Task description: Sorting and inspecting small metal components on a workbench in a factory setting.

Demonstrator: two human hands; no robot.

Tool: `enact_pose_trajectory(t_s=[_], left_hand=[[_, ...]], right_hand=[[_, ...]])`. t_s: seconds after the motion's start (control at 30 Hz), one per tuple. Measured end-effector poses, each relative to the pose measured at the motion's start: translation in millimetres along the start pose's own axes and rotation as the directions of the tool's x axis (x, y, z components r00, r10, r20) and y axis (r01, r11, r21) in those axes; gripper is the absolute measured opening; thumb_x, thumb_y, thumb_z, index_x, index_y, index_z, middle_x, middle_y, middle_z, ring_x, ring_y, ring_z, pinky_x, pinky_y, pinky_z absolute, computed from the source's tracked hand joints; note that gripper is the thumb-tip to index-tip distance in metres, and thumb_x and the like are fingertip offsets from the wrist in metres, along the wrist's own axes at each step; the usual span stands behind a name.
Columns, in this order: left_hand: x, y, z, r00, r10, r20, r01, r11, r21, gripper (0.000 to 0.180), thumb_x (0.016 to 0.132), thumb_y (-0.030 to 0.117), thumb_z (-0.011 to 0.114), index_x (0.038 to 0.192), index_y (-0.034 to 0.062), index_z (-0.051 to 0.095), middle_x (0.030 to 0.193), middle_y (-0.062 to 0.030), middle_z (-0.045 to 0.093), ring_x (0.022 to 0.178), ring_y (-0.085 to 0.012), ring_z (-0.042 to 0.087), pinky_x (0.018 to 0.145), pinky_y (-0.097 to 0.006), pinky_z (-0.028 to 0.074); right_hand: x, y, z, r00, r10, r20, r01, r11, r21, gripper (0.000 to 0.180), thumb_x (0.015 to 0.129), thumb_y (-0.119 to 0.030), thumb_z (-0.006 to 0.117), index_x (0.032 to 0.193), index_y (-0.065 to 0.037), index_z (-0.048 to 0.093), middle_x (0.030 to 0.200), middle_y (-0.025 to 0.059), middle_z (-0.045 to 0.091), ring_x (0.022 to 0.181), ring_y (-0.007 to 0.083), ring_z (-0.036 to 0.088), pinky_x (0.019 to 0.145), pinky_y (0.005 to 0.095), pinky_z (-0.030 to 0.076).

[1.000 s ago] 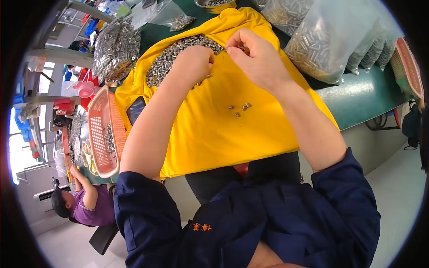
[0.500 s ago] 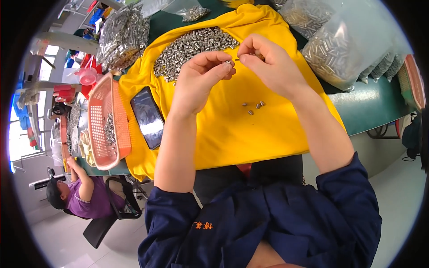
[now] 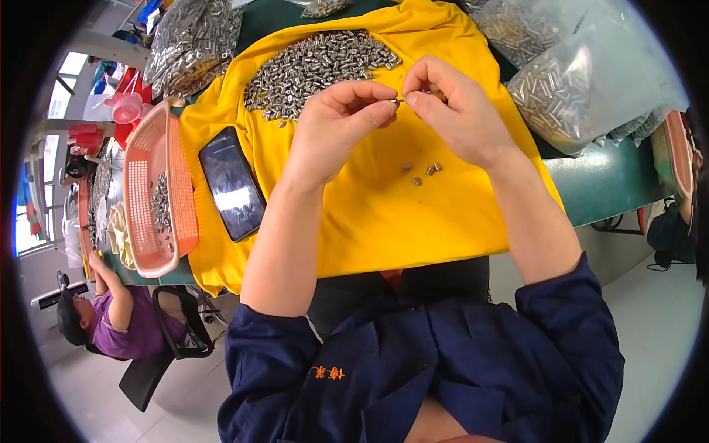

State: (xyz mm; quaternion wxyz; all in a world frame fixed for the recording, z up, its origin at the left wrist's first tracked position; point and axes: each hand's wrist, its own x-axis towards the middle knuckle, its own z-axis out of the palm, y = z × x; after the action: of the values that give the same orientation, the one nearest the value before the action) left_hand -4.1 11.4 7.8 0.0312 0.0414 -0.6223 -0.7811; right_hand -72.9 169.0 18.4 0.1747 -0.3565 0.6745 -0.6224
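Note:
My left hand is closed in a pinch above the yellow cloth. The small metal piece at its fingertips is almost wholly covered by the fingers. Close by on the right, my right hand pinches a thin dark rod, whose tip reaches the left fingertips. Whether the rod sits inside the piece cannot be made out. Behind the hands lies a heap of small silvery metal cylinders. Several loose cylinders rest on the cloth below the hands.
Left of my forearm lies a black phone, beside a pink plastic basket with metal pieces inside. Clear bags of metal parts stand at the right on the green table. A person in purple sits at far left.
Both hands have come together: the rod now meets the left fingertips, where a gap showed before. The silvery piece has become hidden. The whole view has shifted slightly.

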Motion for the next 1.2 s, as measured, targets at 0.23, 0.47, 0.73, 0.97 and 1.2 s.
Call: enact_pose_trajectory(t_s=[0.23, 0.47, 0.73, 0.97, 1.2], left_hand=[[-0.7, 1.1, 3.4, 0.999, -0.009, -0.052, 0.016, 0.992, 0.127, 0.013, 0.073, 0.000, 0.059, 0.086, -0.0028, 0.059, 0.078, -0.0067, 0.060, 0.072, -0.0113, 0.058, 0.067, -0.021, 0.047], [-0.1, -2.1, 3.9, 0.997, 0.032, -0.065, -0.006, 0.929, 0.371, 0.015, 0.073, 0.005, 0.061, 0.086, -0.0015, 0.060, 0.077, -0.0054, 0.061, 0.068, -0.0101, 0.057, 0.064, -0.021, 0.046], [0.5, -3.1, 7.0, 0.984, 0.170, -0.048, -0.086, 0.699, 0.710, 0.014, 0.072, 0.005, 0.059, 0.086, 0.0010, 0.060, 0.076, -0.0041, 0.062, 0.070, -0.0084, 0.057, 0.064, -0.021, 0.045], [2.4, -2.9, -8.7, 0.983, 0.100, -0.156, -0.013, 0.877, 0.481, 0.013, 0.073, 0.007, 0.059, 0.085, 0.0008, 0.060, 0.074, -0.0034, 0.061, 0.066, -0.0090, 0.056, 0.062, -0.020, 0.045], [1.6, -1.7, -7.8, 0.998, -0.049, -0.045, 0.050, 0.998, 0.022, 0.015, 0.075, 0.007, 0.060, 0.089, 0.0026, 0.057, 0.077, -0.0018, 0.057, 0.072, -0.0096, 0.055, 0.066, -0.021, 0.044]], right_hand=[[-1.0, 1.6, 8.1, 0.976, -0.211, -0.056, 0.180, 0.923, -0.340, 0.005, 0.074, -0.006, 0.048, 0.077, -0.003, 0.046, 0.058, 0.0101, 0.049, 0.052, 0.0204, 0.049, 0.048, 0.0294, 0.037], [-0.9, 4.6, 12.5, 0.983, -0.176, -0.048, 0.140, 0.894, -0.426, 0.005, 0.074, -0.008, 0.047, 0.077, -0.004, 0.045, 0.061, 0.0137, 0.051, 0.057, 0.0290, 0.051, 0.050, 0.0356, 0.038], [0.7, 14.4, 11.6, 0.995, -0.080, -0.061, 0.051, 0.923, -0.381, 0.007, 0.075, -0.010, 0.047, 0.078, -0.003, 0.046, 0.062, 0.0123, 0.052, 0.058, 0.0258, 0.051, 0.052, 0.0338, 0.039], [1.4, 6.7, -0.4, 0.985, 0.009, -0.171, -0.036, 0.987, -0.155, 0.003, 0.080, -0.006, 0.048, 0.082, -0.004, 0.046, 0.068, -0.0028, 0.044, 0.060, 0.0021, 0.037, 0.051, 0.0167, 0.031], [2.1, 5.5, 6.0, 0.991, -0.034, -0.128, 0.016, 0.989, -0.145, 0.006, 0.076, -0.007, 0.050, 0.078, -0.002, 0.047, 0.065, 0.0027, 0.049, 0.057, 0.0079, 0.042, 0.051, 0.0220, 0.035]])
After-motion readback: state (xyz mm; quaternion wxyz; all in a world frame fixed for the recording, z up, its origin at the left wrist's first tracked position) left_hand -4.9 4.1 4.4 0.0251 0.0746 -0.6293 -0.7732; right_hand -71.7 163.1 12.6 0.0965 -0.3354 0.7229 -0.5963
